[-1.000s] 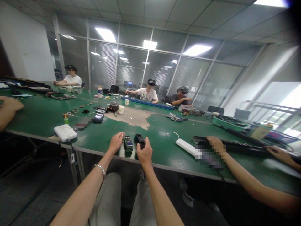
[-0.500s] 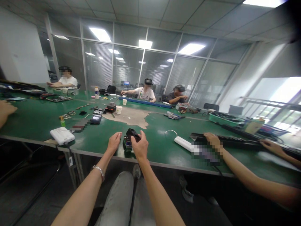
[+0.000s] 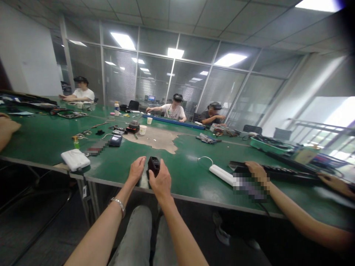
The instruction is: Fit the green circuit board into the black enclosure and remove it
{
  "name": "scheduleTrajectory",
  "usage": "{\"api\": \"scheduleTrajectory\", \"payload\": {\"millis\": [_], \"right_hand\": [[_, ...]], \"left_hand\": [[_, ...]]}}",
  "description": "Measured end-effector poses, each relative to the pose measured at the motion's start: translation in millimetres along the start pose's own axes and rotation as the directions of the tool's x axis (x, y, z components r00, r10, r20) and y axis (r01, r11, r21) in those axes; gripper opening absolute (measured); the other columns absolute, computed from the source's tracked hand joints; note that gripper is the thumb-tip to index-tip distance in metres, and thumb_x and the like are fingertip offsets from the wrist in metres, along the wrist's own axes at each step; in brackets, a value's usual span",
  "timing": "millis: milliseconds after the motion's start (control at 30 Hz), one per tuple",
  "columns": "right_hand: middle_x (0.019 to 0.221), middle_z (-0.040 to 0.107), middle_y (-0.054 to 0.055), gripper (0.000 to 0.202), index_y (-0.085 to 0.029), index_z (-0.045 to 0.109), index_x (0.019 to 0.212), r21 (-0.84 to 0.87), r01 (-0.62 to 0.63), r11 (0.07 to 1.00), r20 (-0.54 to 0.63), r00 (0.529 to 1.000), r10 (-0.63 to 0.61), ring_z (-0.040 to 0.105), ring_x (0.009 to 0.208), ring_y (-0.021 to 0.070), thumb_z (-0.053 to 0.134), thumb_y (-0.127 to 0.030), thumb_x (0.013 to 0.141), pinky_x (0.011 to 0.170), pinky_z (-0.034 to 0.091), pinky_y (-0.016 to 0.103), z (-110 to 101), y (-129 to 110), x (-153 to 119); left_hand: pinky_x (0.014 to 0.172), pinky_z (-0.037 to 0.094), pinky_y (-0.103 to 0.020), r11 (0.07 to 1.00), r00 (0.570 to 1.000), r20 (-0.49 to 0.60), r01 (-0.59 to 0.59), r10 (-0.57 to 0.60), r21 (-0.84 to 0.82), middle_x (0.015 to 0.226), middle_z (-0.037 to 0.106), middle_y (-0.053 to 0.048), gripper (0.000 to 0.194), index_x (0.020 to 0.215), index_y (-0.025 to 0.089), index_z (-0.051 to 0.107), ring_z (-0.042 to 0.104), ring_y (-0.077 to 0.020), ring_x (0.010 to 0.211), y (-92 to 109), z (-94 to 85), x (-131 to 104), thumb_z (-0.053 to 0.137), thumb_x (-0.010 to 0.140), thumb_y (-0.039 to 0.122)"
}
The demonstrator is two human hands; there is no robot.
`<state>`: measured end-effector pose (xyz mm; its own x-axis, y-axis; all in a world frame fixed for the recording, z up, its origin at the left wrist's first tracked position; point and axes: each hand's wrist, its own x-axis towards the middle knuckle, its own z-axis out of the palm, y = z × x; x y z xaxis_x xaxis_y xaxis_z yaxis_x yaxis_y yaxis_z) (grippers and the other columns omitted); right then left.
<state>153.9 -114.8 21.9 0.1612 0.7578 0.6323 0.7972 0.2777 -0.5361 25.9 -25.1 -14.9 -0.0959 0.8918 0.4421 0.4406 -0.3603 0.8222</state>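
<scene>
Close to the table's near edge, my right hand [image 3: 161,181] is closed round a black boxy device [image 3: 154,165], thumb on its near side and fingers along its right. The device stands upright, with its underside partly hidden by my hand. Just left of it is my left hand [image 3: 137,170], apart from the device, with its fingers curled together. What those fingers hold, if anything, is hidden from view. A bracelet [image 3: 119,205] circles my left wrist.
The green table [image 3: 191,184] bears a white box [image 3: 75,159] on the left, paper cups [image 3: 142,129] farther back, and a white power strip [image 3: 224,175] on the right. A neighbour's hand [image 3: 256,170] rests on a long black part [image 3: 288,172]. Several people sit around.
The black upper part, tilted before with a green circuit board showing beneath, now stands upright and the board is out of sight. My left hand stays beside it.
</scene>
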Motion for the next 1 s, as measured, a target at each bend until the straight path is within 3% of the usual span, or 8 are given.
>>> {"api": "scheduleTrajectory", "payload": {"millis": [200,333,500,667,900,1000], "right_hand": [[0.128,0.056,0.02,0.069,-0.004,0.038,0.139,-0.026,0.008,1.0,0.024,1.0,-0.007,0.053,0.118,0.0295,0.061,-0.025,0.078,0.098,0.042,0.039,4,3,-10],[0.128,0.054,0.023,0.073,-0.001,0.037,0.139,-0.037,-0.043,0.998,0.044,0.998,0.044,0.053,0.118,0.0319,0.063,-0.033,0.078,0.097,0.043,0.041,9,12,-19],[0.133,0.051,0.023,0.079,-0.001,0.034,0.14,-0.015,-0.022,1.0,-0.005,1.0,0.022,0.05,0.122,0.0327,0.063,-0.042,0.08,0.101,0.04,0.042,15,18,-23],[0.126,0.057,0.023,0.068,-0.003,0.039,0.138,-0.005,-0.085,0.996,0.028,0.996,0.085,0.057,0.112,0.0321,0.059,-0.036,0.082,0.095,0.044,0.044,19,16,-23],[0.128,0.057,0.019,0.067,-0.006,0.04,0.138,0.141,-0.125,0.982,-0.061,0.989,0.134,0.055,0.118,0.0283,0.058,-0.04,0.084,0.098,0.043,0.039,0,5,-3],[0.131,0.055,0.018,0.064,-0.008,0.042,0.137,0.172,-0.149,0.974,-0.117,0.978,0.17,0.054,0.12,0.0272,0.057,-0.041,0.084,0.101,0.041,0.037,-12,13,9]], "left_hand": [[0.088,0.049,-0.03,1.0,1.0,-0.02,0.012,-0.012,-0.005,0.114,0.068,-0.007,0.04,0.11,0.021,0.066,0.065,-0.0186,0.097,2,-0.5,-1,0.038,0.092,0.043],[0.085,0.05,-0.03,1.0,1.0,-0.023,0.01,-0.01,-0.007,0.111,0.069,-0.007,0.04,0.111,0.02,0.066,0.065,-0.018,0.093,2,0.9,0,0.038,0.092,0.043],[0.085,0.049,-0.029,1.0,1.0,0.017,0.012,-0.012,-0.003,0.111,0.069,-0.007,0.041,0.108,0.021,0.067,0.065,-0.0184,0.095,2,1.2,0,0.037,0.092,0.044],[0.088,0.046,-0.028,0.998,0.999,0.045,-0.033,0.031,0.044,0.105,0.071,-0.006,0.039,0.101,0.022,0.068,0.064,-0.0186,0.097,4,0.6,-3,0.037,0.092,0.043],[0.083,0.047,-0.027,0.997,0.999,0.034,-0.022,0.02,0.069,0.105,0.071,-0.005,0.038,0.101,0.022,0.068,0.064,-0.0183,0.096,5,-1.5,-3,0.037,0.092,0.041],[0.086,0.047,-0.027,0.997,0.999,0.026,-0.035,0.033,0.073,0.106,0.071,-0.005,0.034,0.102,0.022,0.068,0.064,-0.0181,0.097,5,-1.7,-3,0.04,0.091,0.037]]}}
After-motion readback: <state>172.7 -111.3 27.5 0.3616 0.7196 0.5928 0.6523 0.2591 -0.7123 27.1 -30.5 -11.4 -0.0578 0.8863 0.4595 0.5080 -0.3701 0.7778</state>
